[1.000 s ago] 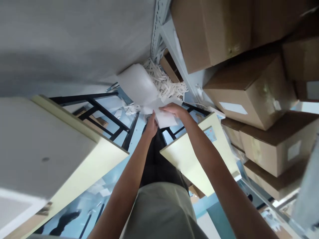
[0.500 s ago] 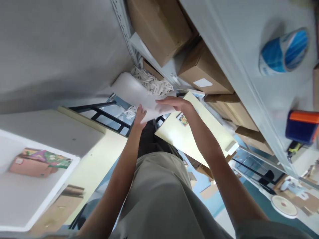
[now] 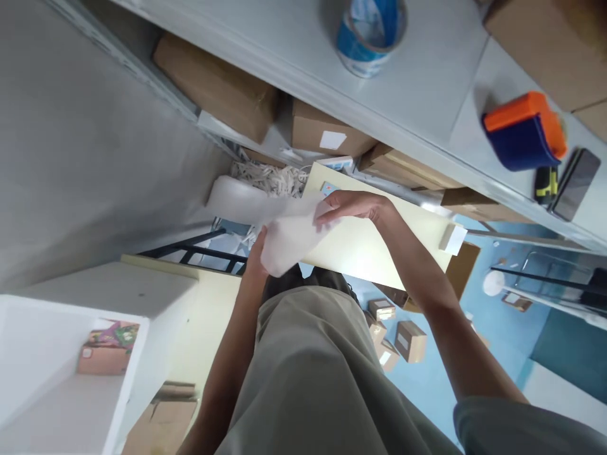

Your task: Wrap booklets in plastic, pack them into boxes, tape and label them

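Note:
A soft, whitish, translucent packing sheet (image 3: pixel 291 243) spans both my hands, its near end folded over and its far part running back to a white rounded length by the grey wall. My left hand (image 3: pixel 258 254) grips the sheet's left edge, thumb up, with its other fingers partly hidden. On the right, my right hand (image 3: pixel 353 205) bends at the wrist and pinches the sheet's right edge between thumb and fingers. White shredded paper strips (image 3: pixel 272 179) lie heaped just beyond the sheet. Below the right hand is a cream tabletop (image 3: pixel 370 249).
A grey shelf (image 3: pixel 417 82) overhead carries a blue tape roll (image 3: pixel 365 44), an orange-and-blue tape dispenser (image 3: pixel 524 129), a cutter and a phone (image 3: pixel 576 183). Cardboard boxes (image 3: pixel 327 129) fill the shelf below. A white open cabinet (image 3: pixel 137 291) stands left; small boxes (image 3: pixel 410 341) sit on the blue floor.
The view has turned rightward, and the phone has come into sight. My hands have drawn the sheet closer to my body, its near end now folded, and the right hand has closed on it.

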`<state>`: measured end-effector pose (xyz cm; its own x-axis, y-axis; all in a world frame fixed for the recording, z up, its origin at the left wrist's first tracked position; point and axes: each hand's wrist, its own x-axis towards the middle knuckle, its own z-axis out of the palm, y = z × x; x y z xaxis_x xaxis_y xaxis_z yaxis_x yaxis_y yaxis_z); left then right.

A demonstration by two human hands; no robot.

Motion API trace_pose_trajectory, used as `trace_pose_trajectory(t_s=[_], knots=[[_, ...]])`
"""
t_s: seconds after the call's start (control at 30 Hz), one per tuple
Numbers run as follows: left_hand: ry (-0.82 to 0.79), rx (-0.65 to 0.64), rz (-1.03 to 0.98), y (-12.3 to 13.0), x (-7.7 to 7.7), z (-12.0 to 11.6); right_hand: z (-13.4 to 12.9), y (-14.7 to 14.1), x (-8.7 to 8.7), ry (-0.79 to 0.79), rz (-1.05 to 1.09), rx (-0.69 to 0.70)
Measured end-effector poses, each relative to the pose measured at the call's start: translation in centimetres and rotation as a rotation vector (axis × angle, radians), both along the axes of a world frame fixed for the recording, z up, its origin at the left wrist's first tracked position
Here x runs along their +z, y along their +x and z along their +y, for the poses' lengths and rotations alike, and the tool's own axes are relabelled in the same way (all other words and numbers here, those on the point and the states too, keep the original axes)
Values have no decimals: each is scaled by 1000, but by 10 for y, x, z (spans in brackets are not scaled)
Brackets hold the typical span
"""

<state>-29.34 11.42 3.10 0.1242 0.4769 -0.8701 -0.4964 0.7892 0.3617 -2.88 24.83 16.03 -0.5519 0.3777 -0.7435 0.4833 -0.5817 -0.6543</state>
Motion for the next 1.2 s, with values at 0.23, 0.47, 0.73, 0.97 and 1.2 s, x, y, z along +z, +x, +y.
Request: trace_pose_trajectory(t_s=[0.23, 0.47, 0.73, 0.97, 1.2], knots=[[-56, -148, 52, 56, 33, -51, -78, 123, 20, 114, 166, -70], [-28, -424, -82, 164, 74, -88, -148, 238, 17, 228, 178, -247], [-264, -384, -162, 279, 21, -110, -222, 389, -34, 259, -140, -427], [-246, 66, 204, 301, -45, -113, -282, 405, -151, 287, -168, -1121], [-261, 220, 508, 261, -77, -106, -306, 366, -214, 298, -464, -1216]])
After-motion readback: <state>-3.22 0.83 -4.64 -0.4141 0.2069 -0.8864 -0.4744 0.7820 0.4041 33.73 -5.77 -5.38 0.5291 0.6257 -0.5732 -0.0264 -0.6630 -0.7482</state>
